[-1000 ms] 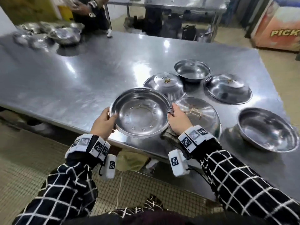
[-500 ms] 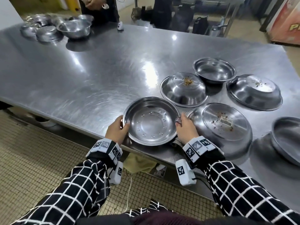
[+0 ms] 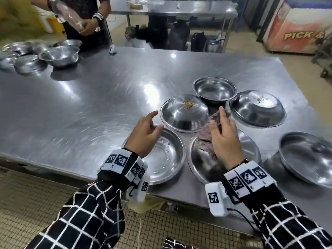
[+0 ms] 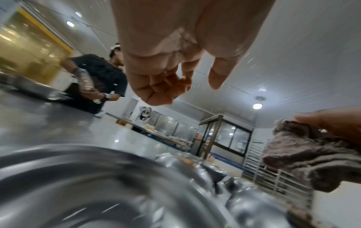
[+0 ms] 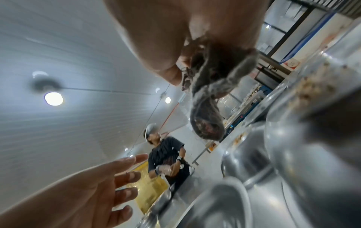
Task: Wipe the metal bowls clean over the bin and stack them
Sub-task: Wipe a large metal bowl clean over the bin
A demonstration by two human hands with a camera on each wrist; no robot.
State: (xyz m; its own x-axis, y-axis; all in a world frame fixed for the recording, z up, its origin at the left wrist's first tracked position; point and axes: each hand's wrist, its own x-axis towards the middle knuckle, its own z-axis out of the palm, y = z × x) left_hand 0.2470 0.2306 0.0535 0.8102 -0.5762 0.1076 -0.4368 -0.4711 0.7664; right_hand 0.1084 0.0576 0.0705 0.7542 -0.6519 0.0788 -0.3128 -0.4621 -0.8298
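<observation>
On the brushed steel tabletop (image 3: 75, 112), the left hand (image 3: 143, 135) hovered empty, fingers (image 3: 152, 114) apart and relaxed, over the clean upright bowl (image 3: 167, 159) at 6 o'clock, probably reaching for the crumb-topped inverted bowl (image 3: 185, 114) toward 12. The right hand (image 3: 224, 139) pinched a nubbly mauve rag (image 3: 208, 132) above another bowl (image 3: 248, 146), ready for wiping. No bin showed.

Another person (image 3: 84, 17) in dark clothes behind the steel table (image 3: 89, 108)
</observation>
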